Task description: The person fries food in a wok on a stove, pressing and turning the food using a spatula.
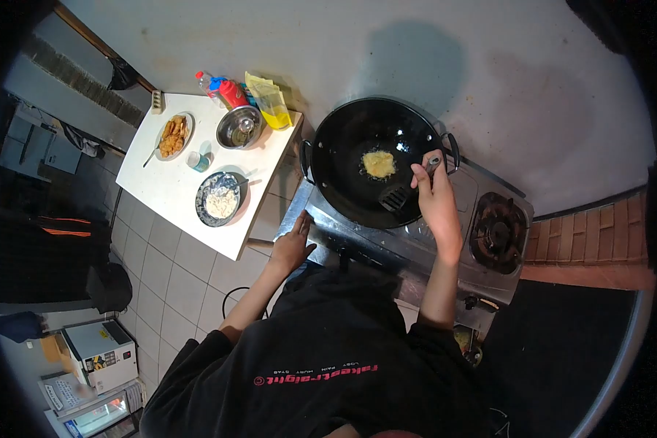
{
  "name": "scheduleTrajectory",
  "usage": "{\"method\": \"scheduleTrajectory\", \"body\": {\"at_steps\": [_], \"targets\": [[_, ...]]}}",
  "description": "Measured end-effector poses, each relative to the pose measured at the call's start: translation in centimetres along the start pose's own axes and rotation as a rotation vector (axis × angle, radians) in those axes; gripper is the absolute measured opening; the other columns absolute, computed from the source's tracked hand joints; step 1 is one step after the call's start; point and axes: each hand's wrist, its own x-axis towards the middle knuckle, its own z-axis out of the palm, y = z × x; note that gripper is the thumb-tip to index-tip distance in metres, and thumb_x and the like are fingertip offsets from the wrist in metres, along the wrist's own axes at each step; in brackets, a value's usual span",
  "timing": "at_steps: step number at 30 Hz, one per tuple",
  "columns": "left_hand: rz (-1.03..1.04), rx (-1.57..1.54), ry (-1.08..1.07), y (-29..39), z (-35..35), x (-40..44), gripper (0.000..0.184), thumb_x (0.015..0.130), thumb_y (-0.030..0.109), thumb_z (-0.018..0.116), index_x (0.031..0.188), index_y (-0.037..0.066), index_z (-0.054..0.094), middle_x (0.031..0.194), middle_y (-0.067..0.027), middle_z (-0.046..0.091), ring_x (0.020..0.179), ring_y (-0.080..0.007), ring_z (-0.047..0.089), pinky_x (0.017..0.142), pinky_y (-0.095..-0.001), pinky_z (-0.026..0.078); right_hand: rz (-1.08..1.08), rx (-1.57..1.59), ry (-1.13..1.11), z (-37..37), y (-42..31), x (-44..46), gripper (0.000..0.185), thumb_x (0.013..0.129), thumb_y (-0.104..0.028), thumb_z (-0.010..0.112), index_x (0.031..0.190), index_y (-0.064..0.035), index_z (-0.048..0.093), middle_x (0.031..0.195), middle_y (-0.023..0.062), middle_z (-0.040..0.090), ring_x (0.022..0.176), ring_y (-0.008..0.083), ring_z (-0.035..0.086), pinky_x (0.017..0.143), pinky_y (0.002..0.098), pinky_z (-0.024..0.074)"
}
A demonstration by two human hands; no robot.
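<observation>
A large black wok (341,151) with two loop handles sits on the left side of the gas stove. In it a pale yellow fritter (379,165) lies with small bubbles around its edge. My right hand (435,191) is closed round the handle of a black slotted spatula (395,198), whose blade is inside the wok, just below the fritter and apart from it. My left hand (293,246) is at the stove's front left corner, fingers stretched out and holding nothing. Whether it rests on the metal I cannot tell.
Left of the stove, a white table (150,179) carries a plate of fried pieces (174,136), a bowl of white batter (220,201), a metal bowl (239,128), a cup (198,161), bottles and a yellow pouch (271,102). A bare burner (499,231) is at the right.
</observation>
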Motion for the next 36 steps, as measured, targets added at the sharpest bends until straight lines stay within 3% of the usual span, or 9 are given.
{"method": "scheduleTrajectory", "body": {"at_steps": [4, 6, 11, 12, 13, 15, 16, 20, 36], "targets": [[-0.008, -0.005, -0.015, 0.0, -0.3, 0.2, 0.08, 0.09, 0.039, 0.067, 0.153, 0.004, 0.032, 0.165, -0.0111, 0.018, 0.108, -0.0438, 0.065, 0.088, -0.0494, 0.056, 0.043, 0.072, -0.014, -0.1, -0.6, 0.0, 0.016, 0.106, -0.016, 0.05, 0.098, -0.0064, 0.041, 0.074, 0.0036, 0.041, 0.069, 0.0123, 0.047, 0.068, 0.0272, 0.0428], [-0.003, -0.001, -0.027, -0.1, -0.2, 0.2, 0.08, 0.09, 0.039, 0.067, 0.153, 0.004, 0.032, 0.165, -0.0111, 0.017, 0.108, -0.0439, 0.065, 0.088, -0.0495, 0.056, 0.034, 0.014, -0.013, -0.2, 0.0, 0.2, 0.023, 0.105, -0.028, 0.052, 0.107, -0.0061, 0.043, 0.077, 0.0158, 0.057, 0.072, 0.031, 0.065, 0.069, 0.0414, 0.0496], [-0.01, -0.027, -0.038, -0.3, -1.3, 1.6, 0.068, 0.091, 0.036, 0.067, 0.146, 0.005, 0.04, 0.161, -0.0132, 0.026, 0.102, -0.041, 0.067, 0.084, -0.0505, 0.057, 0.114, -0.156, -0.047, -1.8, -1.6, 2.0, 0.03, 0.103, -0.032, 0.051, 0.116, -0.0058, 0.046, 0.081, 0.0235, 0.063, 0.081, 0.0463, 0.063, 0.072, 0.0485, 0.0481], [0.033, -0.082, 0.208, -1.0, -0.1, 2.0, 0.038, 0.096, 0.032, 0.061, 0.125, 0.008, 0.063, 0.126, -0.0139, 0.059, 0.083, -0.0373, 0.07, 0.073, -0.0498, 0.055, 0.074, -0.215, -0.01, -2.0, -1.8, 2.5, 0.034, 0.103, -0.035, 0.051, 0.119, -0.005, 0.047, 0.081, 0.0248, 0.063, 0.083, 0.0478, 0.062, 0.074, 0.0497, 0.0477], [0.032, -0.089, 0.208, -1.2, -0.4, 2.6, 0.038, 0.096, 0.032, 0.061, 0.125, 0.008, 0.063, 0.126, -0.0139, 0.059, 0.083, -0.0373, 0.07, 0.073, -0.0498, 0.055, 0.032, -0.274, 0.024, -2.3, -2.1, 3.1, 0.038, 0.103, -0.037, 0.051, 0.122, -0.0041, 0.047, 0.081, 0.0261, 0.063, 0.086, 0.0492, 0.062, 0.076, 0.0509, 0.0474], [0.001, -0.678, 0.211, -1.7, -1.3, 5.0, 0.035, 0.097, 0.038, 0.063, 0.094, 0.004, 0.069, 0.079, -0.0071, 0.067, 0.063, -0.0239, 0.065, 0.057, -0.0378, 0.049, 0.078, -0.273, 0.005, -2.7, -2.1, 4.3, 0.04, 0.103, -0.036, 0.05, 0.123, -0.0023, 0.049, 0.085, 0.0261, 0.064, 0.09, 0.0491, 0.062, 0.079, 0.0511, 0.0472], [-0.1, -1.318, 0.148, -1.2, -1.1, 5.8, 0.049, 0.101, 0.04, 0.057, 0.061, 0.012, 0.053, 0.05, 0.0042, 0.042, 0.046, -0.0098, 0.042, 0.046, -0.0273, 0.028, 0.087, -0.284, 0.017, -2.6, -1.8, 4.8, 0.039, 0.103, -0.035, 0.05, 0.124, -0.0019, 0.049, 0.086, 0.0262, 0.065, 0.092, 0.049, 0.062, 0.079, 0.0509, 0.0473], [-0.22, -1.817, 0.058, -1.4, 0.8, 8.2, 0.053, 0.104, 0.042, 0.051, 0.059, 0.022, 0.032, 0.052, 0.0087, 0.027, 0.042, -0.0065, 0.028, 0.041, -0.0269, 0.016, 0.083, -0.285, 0.003, -1.9, -1.6, 5.6, 0.03, 0.102, -0.029, 0.052, 0.113, -0.0012, 0.051, 0.08, 0.024, 0.062, 0.084, 0.0486, 0.061, 0.075, 0.0491, 0.047], [-0.381, -1.658, 0.171, -0.9, 1.2, 9.5, 0.054, 0.102, 0.046, 0.052, 0.058, 0.021, 0.033, 0.051, 0.0083, 0.03, 0.039, -0.007, 0.028, 0.039, -0.0274, 0.016, -0.061, -0.302, -0.028, -0.8, -1.7, 7.1, 0.024, 0.103, -0.026, 0.054, 0.102, -0.0038, 0.045, 0.073, 0.023, 0.058, 0.079, 0.0487, 0.059, 0.066, 0.0505, 0.0441]]}}
